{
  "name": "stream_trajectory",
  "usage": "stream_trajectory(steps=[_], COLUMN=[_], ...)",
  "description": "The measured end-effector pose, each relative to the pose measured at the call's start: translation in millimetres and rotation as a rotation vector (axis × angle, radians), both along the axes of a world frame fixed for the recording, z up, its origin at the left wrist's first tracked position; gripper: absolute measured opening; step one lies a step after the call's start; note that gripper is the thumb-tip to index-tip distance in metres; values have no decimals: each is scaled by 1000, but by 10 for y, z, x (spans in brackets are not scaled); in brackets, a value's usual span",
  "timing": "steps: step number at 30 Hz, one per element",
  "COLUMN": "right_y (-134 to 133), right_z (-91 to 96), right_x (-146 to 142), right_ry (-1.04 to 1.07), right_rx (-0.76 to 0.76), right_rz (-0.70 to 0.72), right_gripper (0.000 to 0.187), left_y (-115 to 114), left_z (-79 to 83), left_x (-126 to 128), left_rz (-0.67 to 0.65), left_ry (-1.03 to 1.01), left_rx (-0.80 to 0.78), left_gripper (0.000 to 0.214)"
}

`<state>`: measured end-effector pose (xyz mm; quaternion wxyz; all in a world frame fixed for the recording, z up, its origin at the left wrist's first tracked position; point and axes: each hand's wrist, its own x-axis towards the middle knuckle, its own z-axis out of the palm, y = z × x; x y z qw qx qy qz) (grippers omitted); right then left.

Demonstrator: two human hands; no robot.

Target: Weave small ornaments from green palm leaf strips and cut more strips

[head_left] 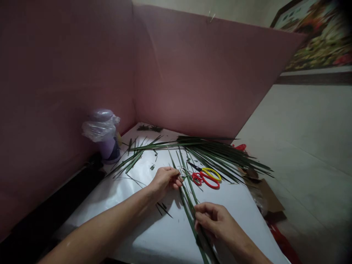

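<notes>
Long green leaf strips [189, 209] run from the table's middle toward its front edge, between my two hands. My left hand [167, 177] is closed in a pinch at their upper part, fingertips together on a strip. Lower down, my right hand [213, 219] has its thumb and forefinger pinched on the strips' right edge. Just right of my left hand lie scissors with one yellow and one red handle [211, 179]. A smaller red-handled pair [197, 179] lies against them, its blades partly among the leaves.
A thick pile of leaf strips [220, 156] covers the back right of the white table [231, 212]. Loose strips [134, 159] and cut scraps lie at the left. A purple container with plastic film [106, 135] stands back left. A cardboard box [268, 198] sits beyond the right edge.
</notes>
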<state>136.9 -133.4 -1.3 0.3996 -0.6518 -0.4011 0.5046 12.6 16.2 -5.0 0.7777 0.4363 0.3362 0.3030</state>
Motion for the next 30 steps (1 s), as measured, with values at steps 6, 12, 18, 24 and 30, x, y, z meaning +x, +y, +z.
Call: stream_trajectory(steps=[6,12,18,24,30], right_y=[446,719,687,588,517], right_z=[-5,-105,-26,239,599], right_x=[-66,-51,51,295,391], right_ry=[31,11,-156,-709,-1349], right_rx=[112,221,271,396,427], right_rz=[-72,-108,-115,38,293], right_gripper=[33,31,22,17,18], left_y=[-25,-33,-52,-58,2], left_z=[9,-10,5,69,14], left_x=[-8,-27,-40,-84,-80], left_rz=[-22,-19,3,386,268], left_ry=[-80,-63,94,290,477], left_rx=[15,89,228,1005,1646], left_gripper=[9,21,35,20,23])
